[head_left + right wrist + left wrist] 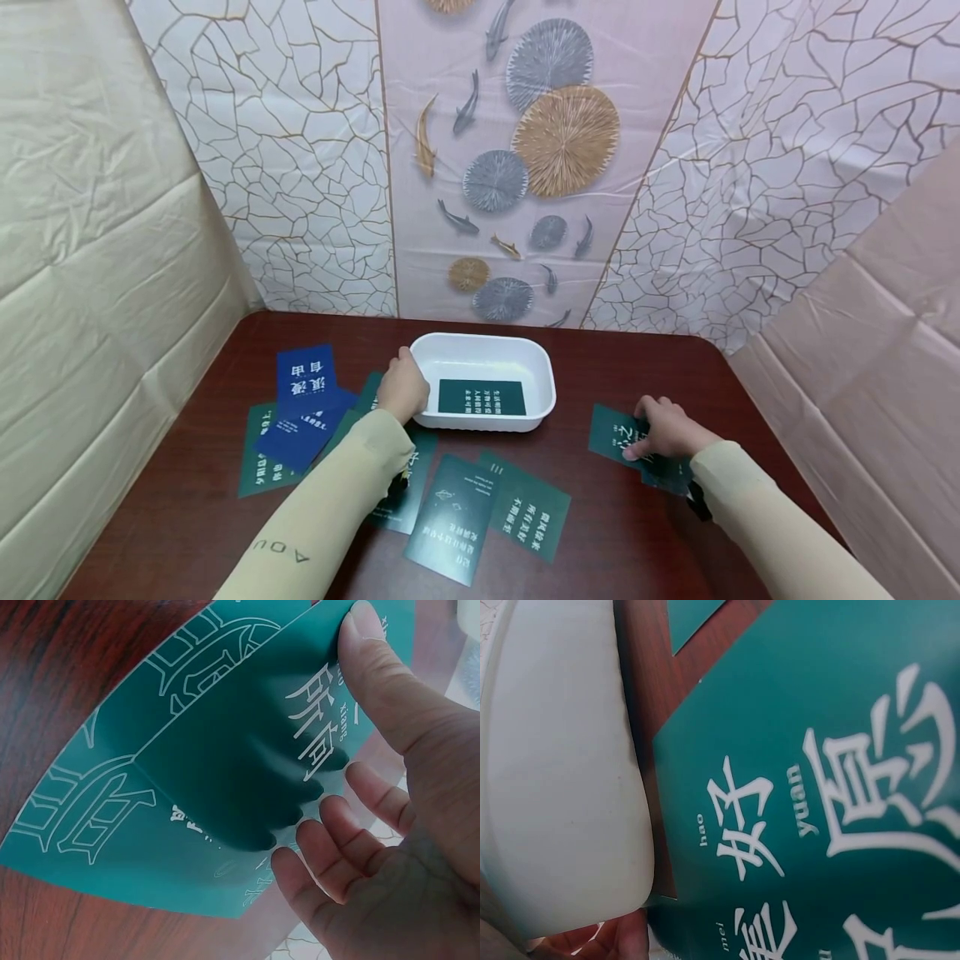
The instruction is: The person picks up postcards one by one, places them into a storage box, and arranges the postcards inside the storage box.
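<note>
A white plastic tray (482,423) stands at the middle of the table, a green card (480,397) with white characters lying in it. At the tray's left end, my left hand (403,388) grips the rim; in the left wrist view only its fingers (622,941) show, beside the tray wall. A large-lettered green card (780,750) lies under that wrist. Over on the right, my right hand (663,429) holds a green card (247,742) between thumb and fingertips (289,866). Another green card (82,832) lies partly beneath it.
Two blue cards (306,379) overlap a green one (258,475) at the left. Nearer the front are more green cards (453,517), (536,521) overlapping each other. Patterned cloth (495,250) hangs behind the brown table (600,550), and pale cloth sides (105,250) flank it.
</note>
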